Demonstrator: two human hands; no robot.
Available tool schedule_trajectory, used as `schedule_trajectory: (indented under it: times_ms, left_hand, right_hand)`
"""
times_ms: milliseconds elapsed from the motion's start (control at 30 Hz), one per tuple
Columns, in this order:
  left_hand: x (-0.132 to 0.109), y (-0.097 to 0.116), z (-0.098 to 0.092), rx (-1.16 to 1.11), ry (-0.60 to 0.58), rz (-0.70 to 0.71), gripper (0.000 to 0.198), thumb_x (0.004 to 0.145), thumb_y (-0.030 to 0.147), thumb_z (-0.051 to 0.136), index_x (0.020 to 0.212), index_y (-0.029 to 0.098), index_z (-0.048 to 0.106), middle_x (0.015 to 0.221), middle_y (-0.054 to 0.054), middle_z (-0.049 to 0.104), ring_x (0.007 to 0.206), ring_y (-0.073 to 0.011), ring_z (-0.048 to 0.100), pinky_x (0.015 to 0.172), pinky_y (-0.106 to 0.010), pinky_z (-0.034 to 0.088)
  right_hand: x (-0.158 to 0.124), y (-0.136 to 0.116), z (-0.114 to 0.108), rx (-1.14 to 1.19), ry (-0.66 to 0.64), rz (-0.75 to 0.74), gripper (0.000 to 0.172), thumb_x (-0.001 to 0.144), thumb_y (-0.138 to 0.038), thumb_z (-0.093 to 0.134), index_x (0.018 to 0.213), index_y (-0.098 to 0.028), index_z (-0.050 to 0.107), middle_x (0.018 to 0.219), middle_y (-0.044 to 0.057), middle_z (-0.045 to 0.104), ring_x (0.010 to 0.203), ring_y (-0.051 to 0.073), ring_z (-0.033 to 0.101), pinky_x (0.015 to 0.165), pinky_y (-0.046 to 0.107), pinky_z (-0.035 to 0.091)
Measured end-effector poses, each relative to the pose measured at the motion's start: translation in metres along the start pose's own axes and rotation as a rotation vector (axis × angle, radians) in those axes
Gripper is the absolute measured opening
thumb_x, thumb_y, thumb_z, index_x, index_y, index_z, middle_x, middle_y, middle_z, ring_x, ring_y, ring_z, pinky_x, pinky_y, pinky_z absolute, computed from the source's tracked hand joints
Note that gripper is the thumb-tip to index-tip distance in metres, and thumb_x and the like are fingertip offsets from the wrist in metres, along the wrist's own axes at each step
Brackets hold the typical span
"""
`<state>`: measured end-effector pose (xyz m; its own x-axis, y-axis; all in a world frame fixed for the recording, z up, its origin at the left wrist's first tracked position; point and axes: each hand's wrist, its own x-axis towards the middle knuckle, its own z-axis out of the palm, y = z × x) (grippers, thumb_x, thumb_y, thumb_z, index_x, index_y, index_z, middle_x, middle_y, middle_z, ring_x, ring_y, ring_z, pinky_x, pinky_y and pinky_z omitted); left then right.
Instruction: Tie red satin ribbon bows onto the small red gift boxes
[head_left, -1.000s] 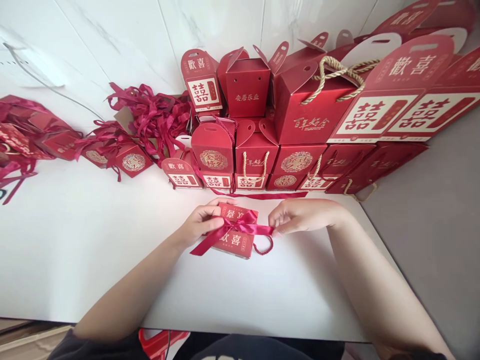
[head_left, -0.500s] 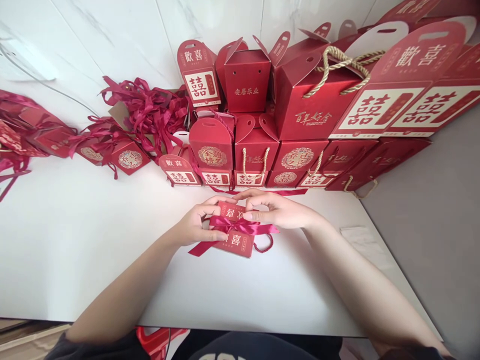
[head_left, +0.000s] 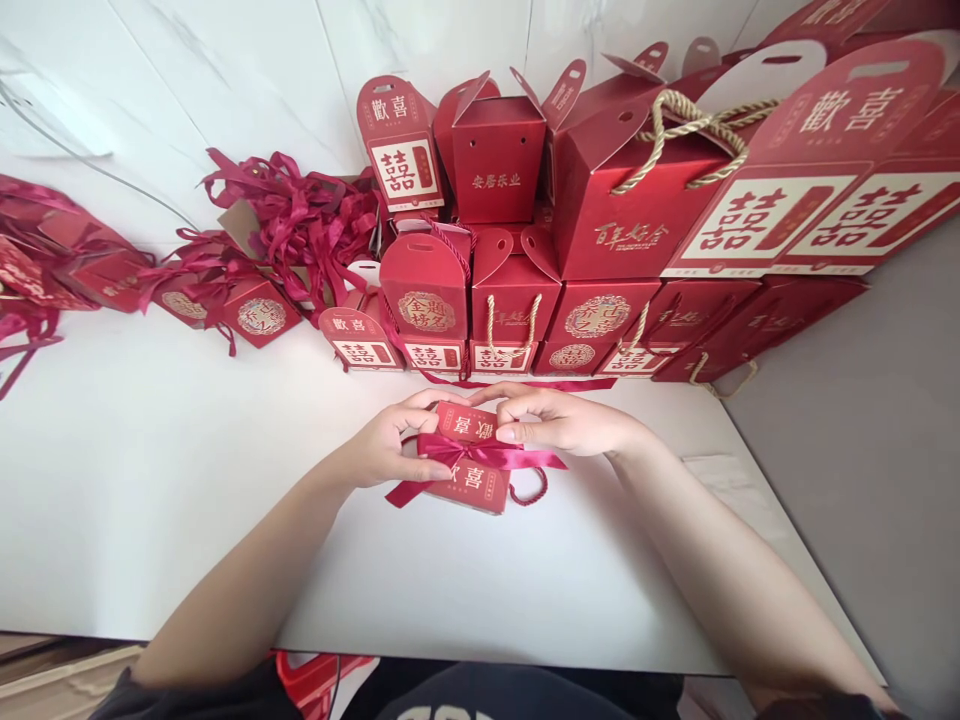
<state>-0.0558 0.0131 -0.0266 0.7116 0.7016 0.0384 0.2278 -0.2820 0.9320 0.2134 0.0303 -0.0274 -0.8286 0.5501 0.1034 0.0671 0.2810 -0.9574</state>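
A small red gift box (head_left: 472, 491) with gold characters lies on the white table, tied with a crimson satin ribbon (head_left: 517, 457) in a bow across its top. My left hand (head_left: 384, 441) grips the box's left side, its thumb over the near-left part by the bow and its fingers at the far-left edge. Around the far right of the box curls my right hand (head_left: 571, 418), with the index finger reaching along the far edge and the thumb by the top. A dark red twisted cord (head_left: 534, 488) loops out from the box's right side.
Red paper gift boxes (head_left: 499, 150) stand stacked along the tiled wall, some with gold rope handles (head_left: 679, 140). Ribbon-tied boxes (head_left: 259, 315) and a heap of crimson ribbons (head_left: 300, 215) sit at the back left. Behind the box lies a loose ribbon (head_left: 570, 384). A grey panel (head_left: 862, 450) borders the right.
The right thumb has shifted slightly to the right, and the bow's ribbon ends have moved a little to the right. Both hands stay on the gift box.
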Motion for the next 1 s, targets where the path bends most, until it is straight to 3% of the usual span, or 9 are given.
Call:
schedule_trajectory:
  times_ms: [267, 600, 767, 900, 1000]
  left_hand:
    - [0.0, 0.001, 0.001, -0.036, 0.011, 0.0, 0.024, 0.072, 0.025, 0.078, 0.096, 0.019, 0.075, 0.129, -0.01, 0.051, 0.122, -0.0273, 0.053, 0.108, -0.039, 0.043]
    - [0.0, -0.004, 0.003, -0.087, 0.027, 0.006, 0.016, 0.072, 0.025, 0.078, 0.076, 0.014, 0.067, 0.133, -0.013, 0.05, 0.122, -0.0291, 0.054, 0.104, -0.041, 0.047]
    - [-0.005, 0.004, -0.002, 0.028, 0.066, 0.048, 0.016, 0.084, 0.026, 0.067, 0.072, 0.016, 0.063, 0.134, -0.01, 0.051, 0.123, -0.0256, 0.051, 0.109, -0.043, 0.04]
    - [-0.009, 0.006, -0.002, 0.193, 0.268, 0.15, 0.02, 0.086, 0.027, 0.065, 0.068, 0.017, 0.062, 0.105, -0.007, 0.054, 0.099, -0.0185, 0.055, 0.095, -0.036, 0.045]
    - [-0.011, 0.01, -0.001, 0.188, 0.262, 0.182, 0.023, 0.086, 0.024, 0.064, 0.066, 0.017, 0.057, 0.079, -0.001, 0.05, 0.072, -0.0121, 0.051, 0.07, -0.027, 0.045]
  right_hand:
    - [0.0, 0.005, 0.0, 0.022, 0.001, -0.015, 0.033, 0.095, -0.042, 0.056, 0.074, -0.017, 0.063, 0.138, 0.009, 0.05, 0.133, 0.021, 0.045, 0.111, 0.037, 0.031]
    - [0.003, 0.017, 0.0, 0.138, 0.041, 0.004, 0.036, 0.092, -0.046, 0.059, 0.072, -0.016, 0.061, 0.138, 0.009, 0.052, 0.123, 0.02, 0.052, 0.107, 0.037, 0.036]
    - [-0.003, 0.0, -0.006, 0.068, 0.103, 0.069, 0.034, 0.094, -0.046, 0.055, 0.078, -0.018, 0.065, 0.135, 0.007, 0.057, 0.126, 0.021, 0.051, 0.109, 0.038, 0.036]
    - [-0.006, -0.014, -0.007, -0.047, 0.09, 0.055, 0.025, 0.091, -0.043, 0.06, 0.086, -0.02, 0.07, 0.143, 0.007, 0.049, 0.136, 0.025, 0.043, 0.113, 0.043, 0.031]
    - [-0.005, -0.017, -0.003, -0.131, 0.038, 0.008, 0.018, 0.09, -0.038, 0.063, 0.09, -0.022, 0.072, 0.147, 0.007, 0.046, 0.14, 0.025, 0.038, 0.115, 0.044, 0.028]
